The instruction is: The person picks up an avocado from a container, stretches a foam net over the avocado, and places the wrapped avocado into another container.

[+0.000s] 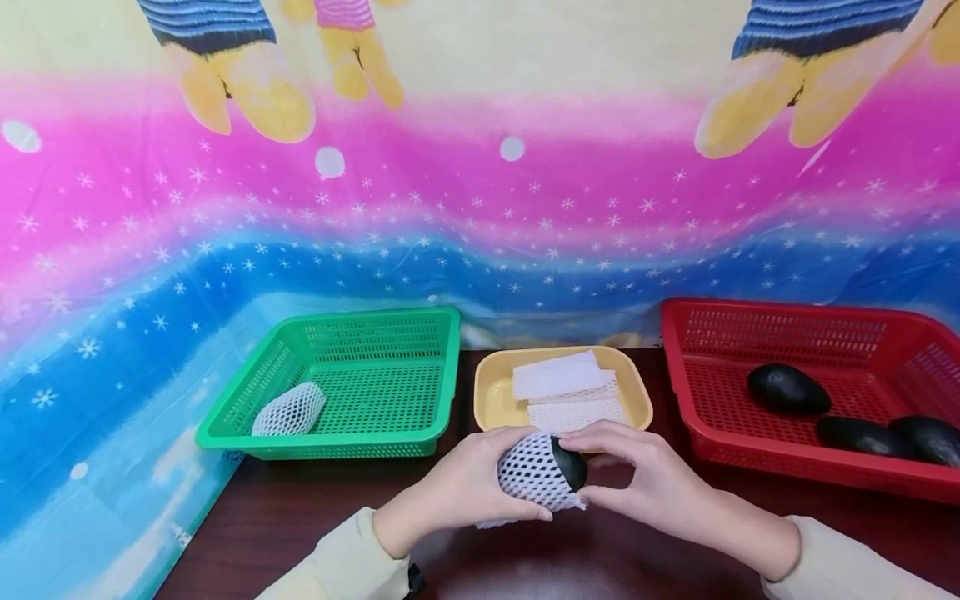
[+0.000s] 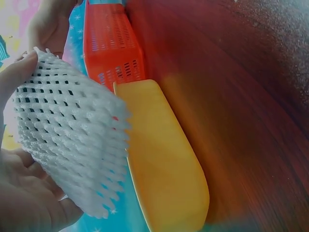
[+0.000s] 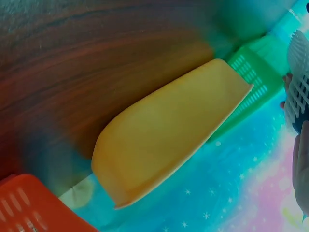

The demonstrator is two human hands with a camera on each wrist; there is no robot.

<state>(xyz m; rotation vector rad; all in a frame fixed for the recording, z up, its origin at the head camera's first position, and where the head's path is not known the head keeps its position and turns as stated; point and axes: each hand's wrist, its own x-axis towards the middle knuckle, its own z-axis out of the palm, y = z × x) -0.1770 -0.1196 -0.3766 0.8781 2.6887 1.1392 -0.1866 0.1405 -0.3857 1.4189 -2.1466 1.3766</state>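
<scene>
In the head view, a dark avocado (image 1: 570, 464) sits partly inside a white foam net sleeve (image 1: 532, 475), its right end bare. My left hand (image 1: 467, 477) grips the sleeved fruit from the left, thumb along the near side. At the bare end, my right hand (image 1: 660, 482) holds the avocado and the sleeve's edge between thumb and fingers. The left wrist view shows the sleeve (image 2: 67, 125) close up, its loose end hanging flat past the palm. Only a sliver of sleeve (image 3: 299, 72) and the right hand (image 3: 302, 169) show in the right wrist view.
A yellow tray (image 1: 491, 400) with flat foam sleeves (image 1: 558, 377) stands just behind the hands. To the left, a green basket (image 1: 450, 367) holds one sleeved fruit (image 1: 291, 410). The red basket (image 1: 678, 375) at right contains several bare avocados (image 1: 787, 389). A printed cloth hangs behind.
</scene>
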